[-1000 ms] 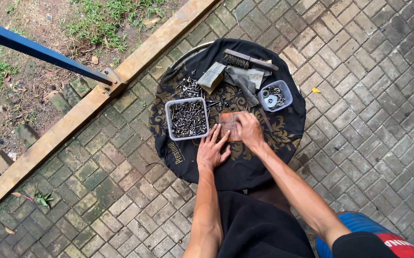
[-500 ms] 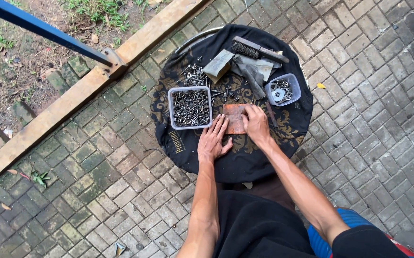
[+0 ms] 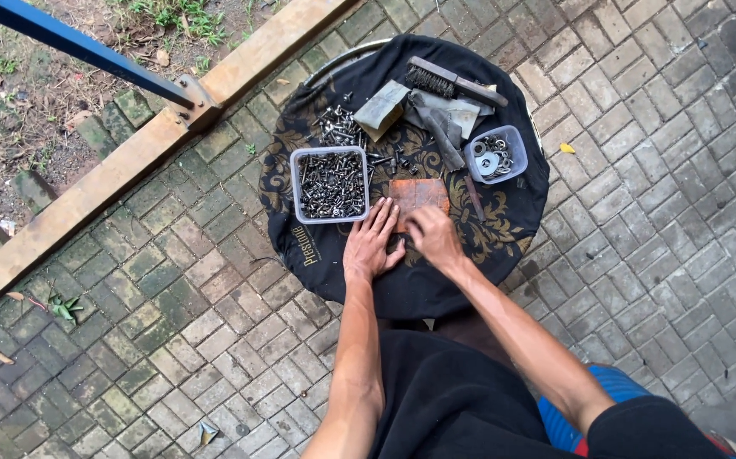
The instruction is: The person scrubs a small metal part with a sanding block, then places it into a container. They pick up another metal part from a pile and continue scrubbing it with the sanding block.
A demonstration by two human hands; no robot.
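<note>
Resting left hand [image 3: 371, 246], fingers spread flat, gripping nothing, against brown sheet's [image 3: 419, 194] near edge. Curling right hand [image 3: 433, 238] there; grip undeterminable. Lying mid-cloth [image 3: 402, 285], beside screw tub [image 3: 330, 184]; open cloth nearer.

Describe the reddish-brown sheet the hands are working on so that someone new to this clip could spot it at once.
On the round table draped in black patterned cloth, look just beyond the left hand and right hand. The reddish-brown sheet lies flat between the square tub of screws and the small tub of washers, the only rust-coloured thing there.
</note>
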